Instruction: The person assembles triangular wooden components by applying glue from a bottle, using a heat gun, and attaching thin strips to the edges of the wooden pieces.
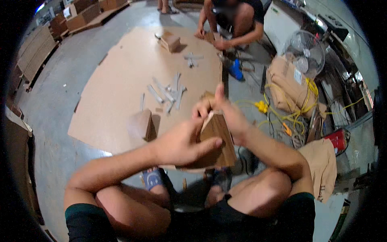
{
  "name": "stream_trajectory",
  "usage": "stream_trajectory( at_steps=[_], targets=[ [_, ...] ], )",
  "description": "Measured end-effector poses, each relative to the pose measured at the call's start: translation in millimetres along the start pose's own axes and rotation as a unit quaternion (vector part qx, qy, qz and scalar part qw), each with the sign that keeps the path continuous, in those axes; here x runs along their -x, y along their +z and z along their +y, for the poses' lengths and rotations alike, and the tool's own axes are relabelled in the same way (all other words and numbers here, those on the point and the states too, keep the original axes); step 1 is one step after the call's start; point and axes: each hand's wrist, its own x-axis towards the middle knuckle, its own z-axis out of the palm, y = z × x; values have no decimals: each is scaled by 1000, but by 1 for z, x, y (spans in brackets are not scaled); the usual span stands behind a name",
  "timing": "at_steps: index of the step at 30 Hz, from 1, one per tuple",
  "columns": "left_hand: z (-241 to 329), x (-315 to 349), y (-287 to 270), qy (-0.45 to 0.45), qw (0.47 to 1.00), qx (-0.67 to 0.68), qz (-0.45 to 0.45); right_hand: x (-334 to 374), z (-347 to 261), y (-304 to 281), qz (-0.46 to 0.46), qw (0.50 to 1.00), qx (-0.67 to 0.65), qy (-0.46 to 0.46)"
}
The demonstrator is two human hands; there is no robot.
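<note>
A brown wood-grain piece with a pale angled edge, like a small wooden box (219,141), is held up over my lap. My left hand (183,141) grips it from the left, thumb lying across the near face. On its far right side is my right hand (231,117), slightly blurred, with one digit sticking up and curled fingers around the far end. The underside of the box is hidden. Left of my hands, a similar wooden box (141,124) stands on the brown sheet (109,92).
Several grey strips (167,92) lie on the sheet, and another wooden box (169,41) stands farther back. A co-worker (238,24) crouches at the far right, hands on a wooden piece. On the right are yellow cables (298,117), a fan (304,52) and a brown bag (288,82).
</note>
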Motion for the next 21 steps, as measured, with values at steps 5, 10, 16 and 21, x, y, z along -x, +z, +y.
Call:
stream_trajectory(
  at_steps=[5, 10, 16, 21],
  targets=[
    [-1, -3, 2, -29, 998, 55, -24, -18, -29, 25, 96, 986, -33, -135],
    [8, 0, 2, -42, 992, 116, 2, -20, -40, 38, 102, 942, 83, -310],
    [11, 4, -1, -28, 973, 220, 56, -13, -29, 43, 90, 946, 104, -292],
    [8, 7, -4, -14, 959, 271, 85, -13, -23, 43, 74, 953, 97, -279]
  ],
)
